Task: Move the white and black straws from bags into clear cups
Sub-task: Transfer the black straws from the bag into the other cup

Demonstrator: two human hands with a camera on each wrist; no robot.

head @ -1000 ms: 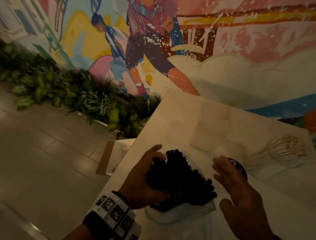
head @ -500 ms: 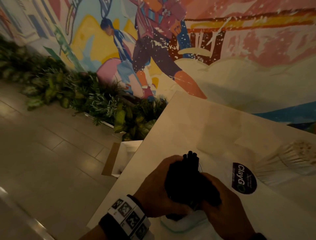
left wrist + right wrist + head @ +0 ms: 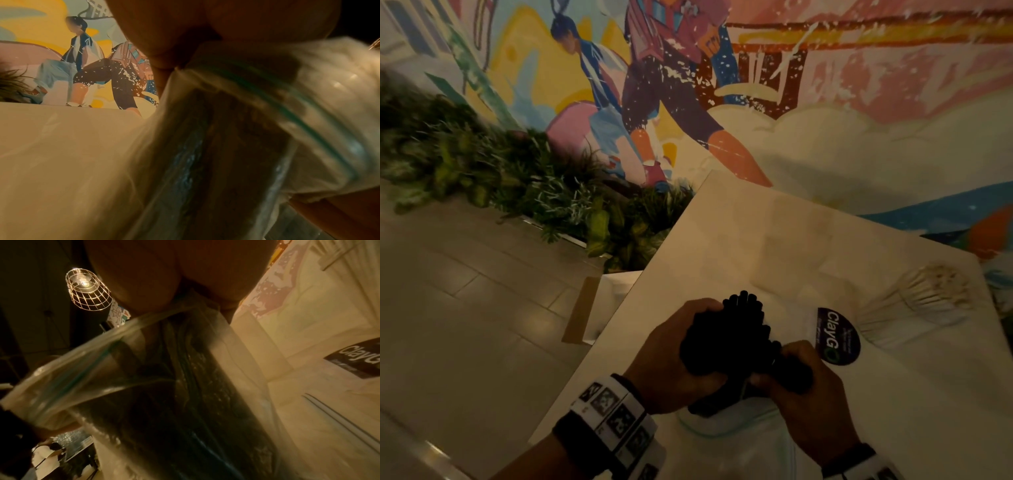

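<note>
"ClayGo" — round dark sticker [image 3: 838, 337]

On the bench [image 3: 722, 240], at its near edge, a bundle of straws [image 3: 732, 339] stands partly in a plastic bag [image 3: 722, 425], its far ends sticking out above both hands. The left hand [image 3: 671, 363] grips the bundle from the left, the right hand [image 3: 801, 387] from the right, fingers [image 3: 763, 380] touching below it. Right of them lies a second bag [image 3: 928, 377] bearing a round label [image 3: 837, 337], with another bundle of straws [image 3: 914, 301] at its far right. Left of the bench, on the floor [image 3: 465, 308], stands an open box [image 3: 592, 315]; plants [image 3: 500, 178] line the far wall [image 3: 859, 120].
</note>
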